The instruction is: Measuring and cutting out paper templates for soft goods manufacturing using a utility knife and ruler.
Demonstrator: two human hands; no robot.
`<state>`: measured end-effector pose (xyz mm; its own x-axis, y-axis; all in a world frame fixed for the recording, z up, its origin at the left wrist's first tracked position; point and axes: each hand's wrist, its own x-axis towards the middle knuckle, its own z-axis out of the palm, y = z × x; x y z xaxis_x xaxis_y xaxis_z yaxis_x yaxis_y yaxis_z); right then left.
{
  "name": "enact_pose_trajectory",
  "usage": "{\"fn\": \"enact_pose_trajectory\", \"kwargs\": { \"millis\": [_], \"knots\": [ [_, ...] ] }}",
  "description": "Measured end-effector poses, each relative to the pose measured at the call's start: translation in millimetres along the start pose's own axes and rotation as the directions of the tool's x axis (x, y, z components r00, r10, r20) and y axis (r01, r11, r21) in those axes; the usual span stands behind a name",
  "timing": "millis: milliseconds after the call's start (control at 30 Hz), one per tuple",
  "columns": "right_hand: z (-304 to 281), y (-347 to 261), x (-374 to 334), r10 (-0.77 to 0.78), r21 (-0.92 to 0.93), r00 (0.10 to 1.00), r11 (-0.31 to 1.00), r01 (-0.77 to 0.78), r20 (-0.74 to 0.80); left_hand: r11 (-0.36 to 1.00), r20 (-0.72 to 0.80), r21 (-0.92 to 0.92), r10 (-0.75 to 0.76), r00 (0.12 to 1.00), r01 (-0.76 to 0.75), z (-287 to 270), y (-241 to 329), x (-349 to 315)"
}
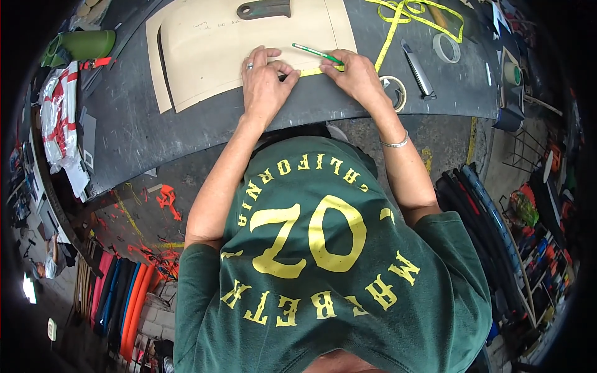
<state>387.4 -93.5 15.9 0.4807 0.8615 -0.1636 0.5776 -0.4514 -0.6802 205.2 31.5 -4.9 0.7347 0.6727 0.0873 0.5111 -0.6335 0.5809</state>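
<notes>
A large sheet of brown pattern paper [205,56] lies on the dark worktable, with a ruled line and faint handwriting on it. My left hand [267,84] rests at the paper's near edge, thumb and forefinger pinched on the end of a yellow measuring tape [309,71]. The tape stretches along that edge toward my right hand [356,76]. A green pencil [305,48] is held between my right fingers, its far end pointing up and left. Those fingers also touch the tape, though how they grip it is partly hidden.
A dark metal weight [267,9] sits on the paper's far part. Right of the paper are loops of tape, a utility knife [418,69], a masking tape roll [398,93] and a clear tape roll [445,48]. A green fabric roll [81,46] lies at far left.
</notes>
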Motion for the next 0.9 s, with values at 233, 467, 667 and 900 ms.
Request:
{"fn": "enact_pose_trajectory", "kwargs": {
  "millis": [233, 467, 667, 900],
  "knots": [
    [7, 2, 1, -0.419, -0.182, 0.785, 0.907, 0.378, -0.456, 1.000, -0.020, 0.018, 0.024, 1.000, -0.023, 2, 1, -1],
    [30, -20, -13, 0.129, 0.611, 0.980, 0.792, -0.011, -0.150, 0.999, -0.025, 0.031, 0.013, 1.000, -0.013, 2, 2, 0],
    [46, 0, -16, -0.023, 0.398, 0.944, 0.903, 0.160, -0.328, 1.000, -0.013, 0.028, 0.016, 1.000, -0.015, 1, 2, 0],
    [55, 17, -14, -0.169, 0.197, 0.913, 0.947, 0.255, -0.370, 1.000, -0.017, 0.020, 0.003, 1.000, -0.003, 1, 5, 0]
  ]
}}
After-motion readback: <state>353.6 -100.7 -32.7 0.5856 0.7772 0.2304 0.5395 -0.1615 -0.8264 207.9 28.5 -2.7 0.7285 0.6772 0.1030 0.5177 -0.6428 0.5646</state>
